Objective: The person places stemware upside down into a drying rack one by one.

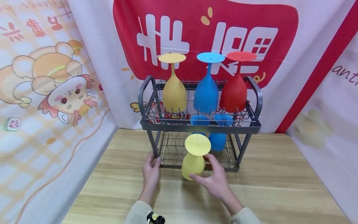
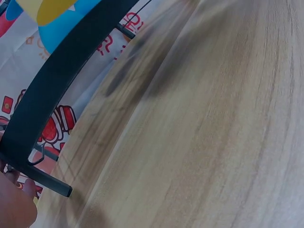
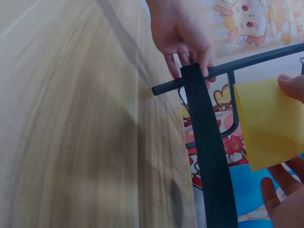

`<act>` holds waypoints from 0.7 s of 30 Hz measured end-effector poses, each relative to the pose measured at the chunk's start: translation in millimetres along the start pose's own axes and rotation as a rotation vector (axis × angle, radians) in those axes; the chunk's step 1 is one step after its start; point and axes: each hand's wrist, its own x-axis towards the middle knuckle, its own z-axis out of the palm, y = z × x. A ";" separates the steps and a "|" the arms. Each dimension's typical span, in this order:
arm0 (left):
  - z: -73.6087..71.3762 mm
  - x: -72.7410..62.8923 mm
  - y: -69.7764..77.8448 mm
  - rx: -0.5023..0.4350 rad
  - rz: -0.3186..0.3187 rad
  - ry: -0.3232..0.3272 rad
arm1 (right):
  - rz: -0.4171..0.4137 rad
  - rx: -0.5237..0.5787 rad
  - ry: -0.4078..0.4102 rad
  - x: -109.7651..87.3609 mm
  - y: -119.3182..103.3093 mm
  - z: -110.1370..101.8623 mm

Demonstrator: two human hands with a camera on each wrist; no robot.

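Note:
My right hand (image 1: 216, 182) holds a yellow goblet (image 1: 193, 166) upside down, thumb on its near side and fingers round its right side. The goblet is at the front edge of the lower tier, its round foot facing up; in the right wrist view its yellow bowl (image 3: 270, 123) shows between thumb and fingers. My left hand (image 1: 151, 172) grips the lower front left corner of the black two-tier rack (image 1: 201, 127). The right wrist view shows the left hand's fingers (image 3: 205, 59) bent round that corner. Two blue goblets (image 1: 217, 142) stand inverted on the lower tier, partly hidden.
Inverted on the upper tier stand a yellow goblet (image 1: 174, 93), a blue goblet (image 1: 206, 93) and a red goblet (image 1: 234, 93). The rack rests on a wooden table (image 1: 279, 186). Printed cloth (image 1: 92, 18) hangs behind and at both sides.

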 end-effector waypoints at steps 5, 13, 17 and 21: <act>1.2 -0.3 -1.1 -0.004 0.001 0.011 | -0.088 -0.028 0.037 9.4 -1.3 13.2; 1.4 -0.9 -2.2 -0.018 0.003 0.044 | -0.154 -0.033 0.042 32.9 -5.3 38.3; 1.6 -0.4 -5.0 -0.008 0.009 0.051 | -0.140 -0.048 0.041 45.4 -5.2 49.8; 4.1 -0.1 -6.2 -0.009 0.019 0.044 | -0.106 -0.064 0.043 56.7 -3.2 58.9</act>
